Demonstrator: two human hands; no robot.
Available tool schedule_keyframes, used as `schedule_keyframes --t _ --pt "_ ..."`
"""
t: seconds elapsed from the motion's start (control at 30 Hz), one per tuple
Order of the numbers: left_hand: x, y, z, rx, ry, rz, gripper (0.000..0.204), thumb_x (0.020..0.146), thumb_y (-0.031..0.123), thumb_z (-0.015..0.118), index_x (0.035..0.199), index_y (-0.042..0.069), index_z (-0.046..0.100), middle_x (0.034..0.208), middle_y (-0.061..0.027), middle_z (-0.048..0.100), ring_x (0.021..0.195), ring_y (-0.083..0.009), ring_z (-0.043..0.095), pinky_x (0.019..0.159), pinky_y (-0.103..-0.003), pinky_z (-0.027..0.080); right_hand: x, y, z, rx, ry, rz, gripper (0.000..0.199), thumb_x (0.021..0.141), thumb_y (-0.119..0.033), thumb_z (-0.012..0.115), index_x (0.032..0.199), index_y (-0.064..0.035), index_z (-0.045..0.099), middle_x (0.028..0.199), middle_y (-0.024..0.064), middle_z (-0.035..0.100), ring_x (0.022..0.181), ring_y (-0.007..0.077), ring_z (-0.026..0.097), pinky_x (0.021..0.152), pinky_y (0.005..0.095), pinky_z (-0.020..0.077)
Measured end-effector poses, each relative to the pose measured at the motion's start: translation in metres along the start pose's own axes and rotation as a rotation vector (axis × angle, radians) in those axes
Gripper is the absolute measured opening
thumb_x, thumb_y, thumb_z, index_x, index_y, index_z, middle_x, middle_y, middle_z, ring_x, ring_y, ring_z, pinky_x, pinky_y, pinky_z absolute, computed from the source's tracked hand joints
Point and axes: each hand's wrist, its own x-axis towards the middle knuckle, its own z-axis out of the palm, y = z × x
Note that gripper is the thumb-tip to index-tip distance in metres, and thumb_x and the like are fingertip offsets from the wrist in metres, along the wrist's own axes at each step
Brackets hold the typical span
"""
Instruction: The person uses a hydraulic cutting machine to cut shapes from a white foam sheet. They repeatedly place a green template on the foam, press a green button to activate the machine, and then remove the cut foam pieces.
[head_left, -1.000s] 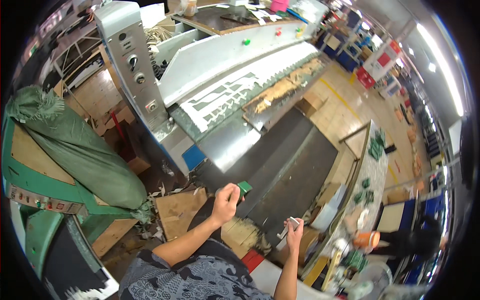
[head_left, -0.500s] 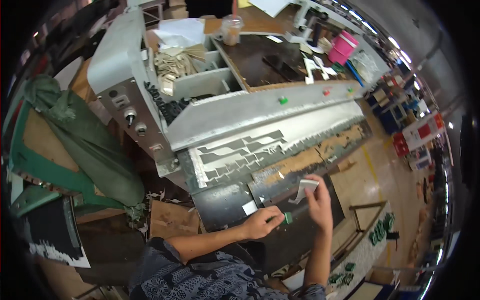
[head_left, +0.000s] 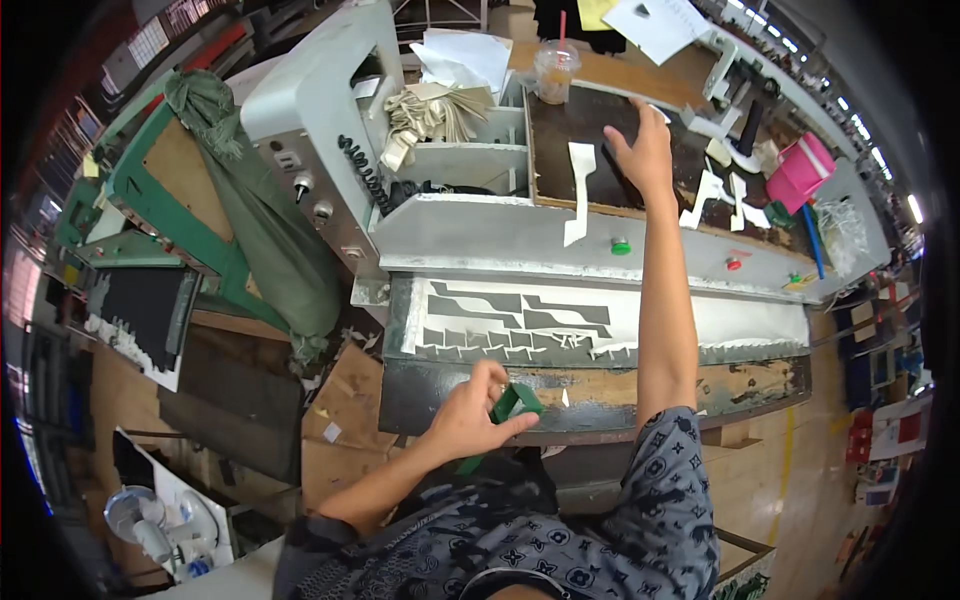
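1. A small green tool (head_left: 512, 402) is kept pinched in the closed fingers of the left hand (head_left: 465, 420), low at the press's front edge
2. The right hand (head_left: 640, 150) is laid flat, fingers spread, holding nothing, on the dark upper surface (head_left: 570, 115), a white cut strip (head_left: 578, 190) just left of the fingers

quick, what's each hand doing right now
Left hand: closed, holding a small green frame-shaped tool.
Right hand: open, fingers spread flat on the dark board, holding nothing.

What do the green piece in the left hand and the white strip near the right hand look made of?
Green piece: looks like rigid painted metal or plastic, with crisp straight edges; unclear which. White strip: likely thin matte card, paper or fabric; flat, cut outline, draped over the ledge.
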Motion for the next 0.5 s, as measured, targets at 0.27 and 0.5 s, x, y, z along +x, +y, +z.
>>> schedule_keyframes --t 0.27,0.5 --pt "0.033 0.008 0.069 -0.402 0.556 -0.232 0.038 0.1 0.008 0.073 0.122 0.003 0.042 0.097 -0.0073 0.058 0.083 -0.0126 0.068 0.068 -0.026 0.058 -0.279 -0.054 -0.132 1.048 -0.766 0.275 0.062 0.077 -0.031 0.089 0.129 -0.0063 0.066 0.134 0.0147 0.065 0.123 0.0376 0.061 0.107 0.0468 0.0471" --pt "0.127 -0.016 0.155 -0.847 0.521 -0.736 0.068 0.102 0.036 0.072 0.137 -0.002 0.028 0.127 -0.028 0.052 0.106 -0.0407 0.069 0.078 -0.05 0.067 -0.364 0.06 -0.168 0.404 -0.522 0.069 0.035 0.08 -0.006 0.076 0.114 -0.0087 0.071 0.131 0.012 0.07 0.12 0.0337 0.065 0.102 0.0495 0.0501"
